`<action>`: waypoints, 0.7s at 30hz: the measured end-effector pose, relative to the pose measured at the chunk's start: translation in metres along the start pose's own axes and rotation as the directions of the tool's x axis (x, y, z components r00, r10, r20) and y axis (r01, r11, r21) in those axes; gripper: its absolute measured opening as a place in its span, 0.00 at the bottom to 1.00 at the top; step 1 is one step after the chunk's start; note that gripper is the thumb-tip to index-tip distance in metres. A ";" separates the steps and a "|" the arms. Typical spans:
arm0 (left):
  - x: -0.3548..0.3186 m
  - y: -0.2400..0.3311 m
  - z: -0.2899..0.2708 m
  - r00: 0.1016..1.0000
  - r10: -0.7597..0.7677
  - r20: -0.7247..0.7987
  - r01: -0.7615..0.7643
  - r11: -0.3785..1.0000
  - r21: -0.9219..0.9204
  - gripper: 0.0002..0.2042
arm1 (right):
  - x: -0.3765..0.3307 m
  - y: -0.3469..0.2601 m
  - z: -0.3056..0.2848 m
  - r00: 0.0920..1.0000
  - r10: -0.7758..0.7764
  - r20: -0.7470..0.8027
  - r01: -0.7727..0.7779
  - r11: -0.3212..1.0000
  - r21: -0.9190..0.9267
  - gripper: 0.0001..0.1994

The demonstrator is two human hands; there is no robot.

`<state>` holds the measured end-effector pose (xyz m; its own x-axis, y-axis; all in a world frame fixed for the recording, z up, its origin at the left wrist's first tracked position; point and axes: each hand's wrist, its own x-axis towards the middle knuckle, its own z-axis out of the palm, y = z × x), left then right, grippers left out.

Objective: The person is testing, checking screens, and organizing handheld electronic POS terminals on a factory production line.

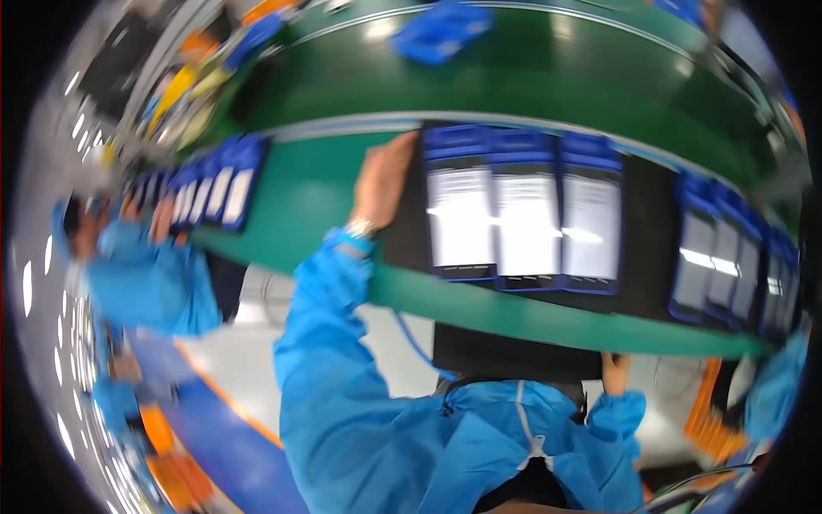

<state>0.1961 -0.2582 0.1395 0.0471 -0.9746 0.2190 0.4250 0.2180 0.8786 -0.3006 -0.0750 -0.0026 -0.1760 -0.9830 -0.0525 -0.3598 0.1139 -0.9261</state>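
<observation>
Phones [524,214] on tray, left hand [383,180] outstretched beside

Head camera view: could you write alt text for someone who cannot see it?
A person in a blue coat rests the left hand against the edge of a black tray holding three flat dark devices with pale screens, on a green workbench. The right hand grips the black tray's near edge below the bench; more devices sit in rows either side.
</observation>
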 end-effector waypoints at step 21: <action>-0.091 0.137 -0.269 0.900 0.418 -0.125 0.289 -0.356 0.889 0.18 | -0.001 0.021 -0.009 0.997 0.033 0.071 -0.012 0.959 -0.282 0.13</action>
<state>0.4938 -0.1535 0.1259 0.3328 -0.7926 0.5110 -0.9412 -0.3129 0.1275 -0.3164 -0.0706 -0.0188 -0.1223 -0.9864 -0.1099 -0.6013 0.1617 -0.7825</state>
